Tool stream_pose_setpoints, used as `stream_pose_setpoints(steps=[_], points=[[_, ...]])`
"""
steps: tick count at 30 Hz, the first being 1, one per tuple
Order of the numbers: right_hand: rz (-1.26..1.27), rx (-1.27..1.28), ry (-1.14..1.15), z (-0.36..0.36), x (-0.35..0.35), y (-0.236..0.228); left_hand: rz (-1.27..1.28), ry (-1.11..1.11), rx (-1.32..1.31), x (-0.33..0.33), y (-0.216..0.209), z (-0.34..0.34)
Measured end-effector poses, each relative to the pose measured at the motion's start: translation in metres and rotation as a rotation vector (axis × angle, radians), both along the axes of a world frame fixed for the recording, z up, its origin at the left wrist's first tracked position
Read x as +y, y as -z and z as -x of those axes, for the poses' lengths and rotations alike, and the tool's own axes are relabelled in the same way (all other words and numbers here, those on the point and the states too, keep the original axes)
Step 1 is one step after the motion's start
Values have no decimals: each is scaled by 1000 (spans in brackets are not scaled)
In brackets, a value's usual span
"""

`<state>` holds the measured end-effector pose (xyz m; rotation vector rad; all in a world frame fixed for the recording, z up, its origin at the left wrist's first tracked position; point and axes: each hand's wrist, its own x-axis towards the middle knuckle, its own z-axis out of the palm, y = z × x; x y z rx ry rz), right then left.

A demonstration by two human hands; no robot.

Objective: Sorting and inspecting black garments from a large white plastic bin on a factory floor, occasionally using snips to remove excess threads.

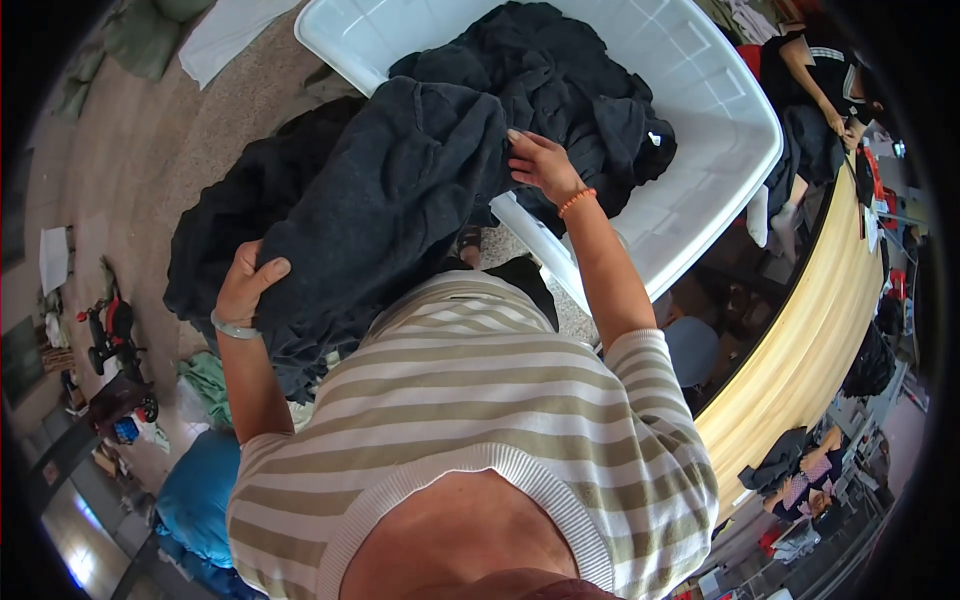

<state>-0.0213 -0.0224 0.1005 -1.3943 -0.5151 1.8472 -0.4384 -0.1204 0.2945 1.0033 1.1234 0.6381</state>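
A large black garment (390,170) is stretched between my two hands, its kind not clear from its folds. My left hand (248,285) grips its lower left end, thumb on top and fingers hidden behind the cloth. At the upper right end, my right hand (545,165) pinches the cloth over the rim of a white plastic tub (700,130). Inside the tub lies a heap of black clothes (560,80). More black cloth (215,220) hangs or lies beneath and left of the held garment; where one piece ends and another begins is hidden.
A long wooden-topped table (800,310) curves along the right. Two other people work there, one seated at the upper right (815,90), one lower down (805,475). Blue bags (200,490) and green cloth (207,385) lie at lower left, with a red scooter (118,325) beyond.
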Motion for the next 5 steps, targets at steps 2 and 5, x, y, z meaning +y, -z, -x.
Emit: stream_pose_setpoints(steps=[2,5], points=[[4,-228,-183,5,16,12,-11,-17,21,-2,-4,-6],[77,-274,-384,16,39,21,-67,46,159,-5,-3,1]])
